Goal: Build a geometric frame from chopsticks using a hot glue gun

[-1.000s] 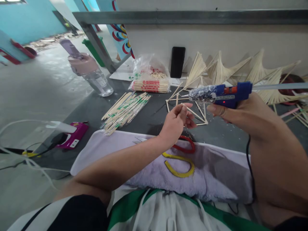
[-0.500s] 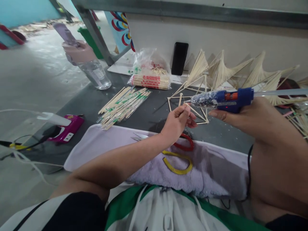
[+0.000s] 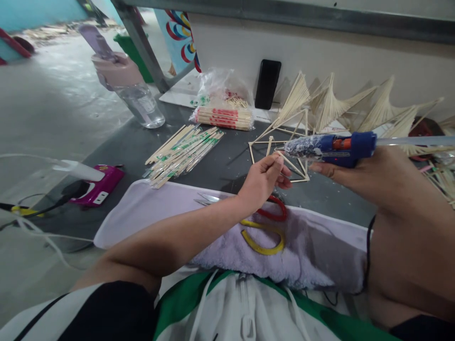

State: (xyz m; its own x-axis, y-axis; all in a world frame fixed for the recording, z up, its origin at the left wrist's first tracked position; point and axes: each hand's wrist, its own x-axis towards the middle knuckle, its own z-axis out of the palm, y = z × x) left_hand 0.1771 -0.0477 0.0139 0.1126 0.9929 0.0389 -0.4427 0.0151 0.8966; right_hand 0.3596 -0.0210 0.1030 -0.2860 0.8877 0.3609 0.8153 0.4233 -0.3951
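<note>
My right hand (image 3: pixel 359 173) is wrapped around a blue glue gun (image 3: pixel 350 148), whose nozzle points left, with a clear glue stick out of its back. Just below the nozzle, my left hand (image 3: pixel 268 177) pinches a thin wooden stick (image 3: pixel 290 162) between thumb and fingers. The nozzle tip is at the stick's end near the thumb; whether it touches is too small to tell. Behind my fingers stands a frame of glued sticks (image 3: pixel 261 143) on the dark table. Red-handled scissors (image 3: pixel 282 208) and a yellow handle (image 3: pixel 265 250) lie below my left wrist on a lilac cloth.
Wrapped chopsticks (image 3: pixel 185 154) lie to the left, with a packed bundle (image 3: pixel 223 118) behind. A water bottle (image 3: pixel 138 99), a phone (image 3: pixel 268 84) and fan-shaped stick structures (image 3: pixel 330 106) stand at the back. A magenta power socket (image 3: pixel 101 187) with cords is at far left.
The view has shifted slightly. Both hands keep nearly the same pose, the nozzle still at the pinched stick's end.
</note>
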